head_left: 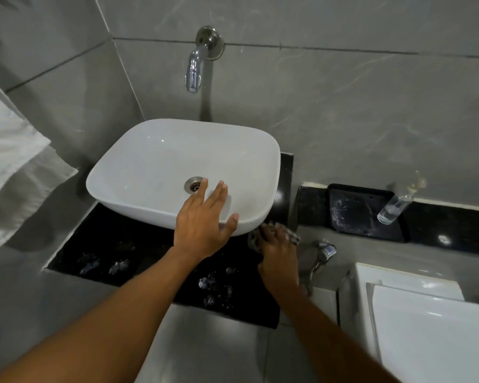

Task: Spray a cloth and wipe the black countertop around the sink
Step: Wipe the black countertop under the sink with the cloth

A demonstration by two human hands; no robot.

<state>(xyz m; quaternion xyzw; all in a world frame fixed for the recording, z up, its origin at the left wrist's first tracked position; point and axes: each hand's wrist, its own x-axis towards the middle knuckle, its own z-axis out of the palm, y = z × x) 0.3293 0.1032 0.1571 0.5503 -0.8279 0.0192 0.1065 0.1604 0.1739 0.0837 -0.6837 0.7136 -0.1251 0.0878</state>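
A white basin sink (155, 161) sits on the black countertop (138, 258), which shines with wet patches near its front. My left hand (203, 221) rests flat on the sink's front rim, fingers spread, holding nothing. My right hand (278, 251) presses a grey patterned cloth (291, 235) onto the countertop at the sink's front right corner; most of the cloth is hidden under the hand. A clear spray bottle (393, 208) leans on a black tray (362, 214) on the ledge to the right.
A chrome tap (194, 67) juts from the grey tiled wall above the sink. A white towel (9, 161) hangs at the left. A small chrome valve (325, 251) sticks out just right of my right hand. A white toilet (426, 322) stands at the lower right.
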